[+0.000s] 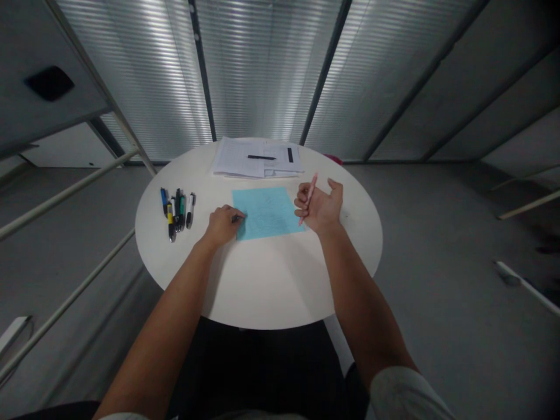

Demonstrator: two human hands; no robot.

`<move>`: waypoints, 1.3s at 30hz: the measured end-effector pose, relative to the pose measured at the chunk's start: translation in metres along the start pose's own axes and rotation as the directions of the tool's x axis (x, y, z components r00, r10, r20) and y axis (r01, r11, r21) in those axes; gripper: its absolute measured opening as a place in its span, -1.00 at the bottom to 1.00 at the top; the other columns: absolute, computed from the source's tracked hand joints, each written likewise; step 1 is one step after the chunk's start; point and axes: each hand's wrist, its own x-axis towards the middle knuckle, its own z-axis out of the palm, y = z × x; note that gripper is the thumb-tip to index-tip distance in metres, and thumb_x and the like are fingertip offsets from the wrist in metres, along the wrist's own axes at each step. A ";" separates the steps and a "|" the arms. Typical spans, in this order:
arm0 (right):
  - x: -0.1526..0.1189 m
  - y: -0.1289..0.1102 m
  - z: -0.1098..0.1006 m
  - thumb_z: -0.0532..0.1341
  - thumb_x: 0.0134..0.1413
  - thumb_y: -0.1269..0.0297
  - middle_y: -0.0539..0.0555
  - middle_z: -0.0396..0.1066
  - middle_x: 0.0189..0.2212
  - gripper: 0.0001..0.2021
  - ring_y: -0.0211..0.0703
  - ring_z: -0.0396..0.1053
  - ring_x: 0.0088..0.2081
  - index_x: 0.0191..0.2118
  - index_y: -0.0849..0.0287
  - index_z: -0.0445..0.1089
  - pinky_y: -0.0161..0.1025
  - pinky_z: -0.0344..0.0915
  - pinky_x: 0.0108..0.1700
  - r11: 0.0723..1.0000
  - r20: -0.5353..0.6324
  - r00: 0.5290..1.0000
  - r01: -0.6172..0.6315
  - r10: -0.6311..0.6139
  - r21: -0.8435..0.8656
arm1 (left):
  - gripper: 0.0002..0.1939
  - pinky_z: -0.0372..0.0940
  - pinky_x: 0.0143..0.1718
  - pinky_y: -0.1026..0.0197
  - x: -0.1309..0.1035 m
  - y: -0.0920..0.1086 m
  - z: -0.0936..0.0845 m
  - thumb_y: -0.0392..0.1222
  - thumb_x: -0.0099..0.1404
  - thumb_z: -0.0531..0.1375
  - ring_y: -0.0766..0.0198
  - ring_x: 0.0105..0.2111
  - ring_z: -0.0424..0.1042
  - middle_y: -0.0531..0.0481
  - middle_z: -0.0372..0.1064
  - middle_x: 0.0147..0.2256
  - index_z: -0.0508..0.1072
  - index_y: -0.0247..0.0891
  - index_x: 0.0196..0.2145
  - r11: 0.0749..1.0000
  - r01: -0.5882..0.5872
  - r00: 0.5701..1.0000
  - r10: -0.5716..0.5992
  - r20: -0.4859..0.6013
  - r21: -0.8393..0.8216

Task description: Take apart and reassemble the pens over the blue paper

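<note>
A sheet of light blue paper (pixel 266 213) with faint marks lies on the round white table. My left hand (pixel 222 226) rests at the sheet's left edge, fingers closed around a short dark pen-like thing (pixel 237 218); most of it is hidden in the grip. Over the right edge of the paper, my right hand (pixel 322 205) is turned palm up. Its curled fingers hold a pink pen (pixel 311 191), tilted with the upper end leaning away from me, while the thumb stands apart.
Several pens and markers (pixel 177 210) lie grouped at the left of the white table (pixel 266 291). At the far side are stacked white papers (pixel 238 157) with a black pen (pixel 261 157) on top. A pale metal frame (pixel 74 178) stands left of the table; a ribbed translucent wall is behind.
</note>
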 end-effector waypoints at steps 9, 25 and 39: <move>0.023 0.029 -0.029 0.11 -0.14 0.51 0.23 0.29 -0.03 -0.43 -0.06 0.31 -0.10 0.10 0.17 0.31 -0.17 0.38 -0.23 0.424 -0.124 0.875 0.099 -0.468 -0.900 | -0.74 0.30 -0.07 0.04 0.000 0.003 -0.002 -0.20 0.23 0.14 0.08 -0.18 0.44 -0.11 0.48 -0.17 0.60 -0.13 -0.19 1.000 0.011 1.000 -0.011 0.018 0.018; 0.003 0.031 -0.025 0.08 0.15 0.25 0.45 0.23 0.04 -0.61 0.31 0.17 0.05 0.06 0.27 0.37 0.21 0.11 0.00 -0.147 -0.274 0.840 -0.380 -0.469 -0.913 | -0.74 0.30 -0.11 0.05 0.001 0.003 -0.001 -0.19 0.24 0.15 0.08 -0.20 0.45 -0.11 0.47 -0.17 0.61 -0.10 -0.19 1.000 0.017 1.000 -0.017 0.008 0.021; 0.006 0.024 -0.038 -0.02 0.23 0.40 0.40 0.27 -0.01 -0.65 0.20 0.19 0.07 0.04 0.26 0.39 0.06 0.13 0.01 -0.128 -0.257 0.844 -0.353 -0.470 -0.927 | -0.72 0.29 -0.10 0.05 0.001 0.003 -0.002 -0.18 0.24 0.13 0.07 -0.19 0.43 -0.12 0.46 -0.17 0.60 -0.11 -0.18 0.999 0.019 0.999 -0.020 0.033 0.038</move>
